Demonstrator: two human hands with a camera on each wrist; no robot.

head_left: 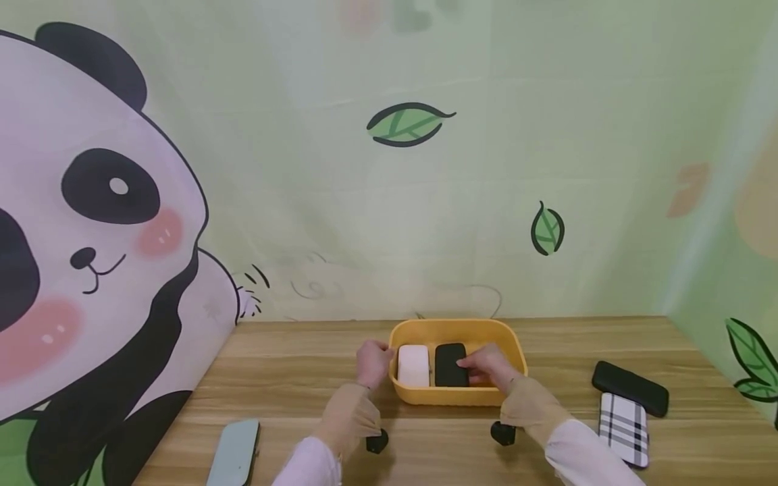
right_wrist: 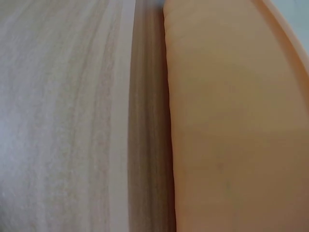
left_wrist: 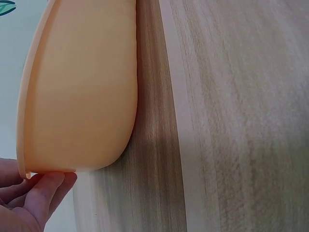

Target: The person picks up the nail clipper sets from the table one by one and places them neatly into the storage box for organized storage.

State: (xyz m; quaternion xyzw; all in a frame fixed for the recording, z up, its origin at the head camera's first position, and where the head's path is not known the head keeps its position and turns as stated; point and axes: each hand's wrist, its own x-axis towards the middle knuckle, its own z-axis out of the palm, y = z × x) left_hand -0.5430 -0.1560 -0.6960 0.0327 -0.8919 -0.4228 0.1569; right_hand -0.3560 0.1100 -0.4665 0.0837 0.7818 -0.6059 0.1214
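Observation:
A yellow-orange plastic basket (head_left: 458, 397) stands on the wooden table near the back wall. My left hand (head_left: 373, 363) grips its left end, and in the left wrist view thumb and fingers (left_wrist: 46, 193) pinch the rim. Inside, on the left, is a white rounded case (head_left: 413, 365). To its right a black rounded case (head_left: 451, 365) stands upright in the basket. My right hand (head_left: 491, 364) reaches over the right end and holds the black case by its right edge. The right wrist view shows only the basket's outer wall (right_wrist: 236, 121) and table, with the hand out of sight.
On the right, a long black case (head_left: 630, 388) lies on the table (head_left: 292, 378), just behind a black-and-white plaid case (head_left: 624, 429). A pale blue-grey case (head_left: 234, 451) lies at the front left. Behind the table hangs a green cloth (head_left: 304, 169) with a panda print.

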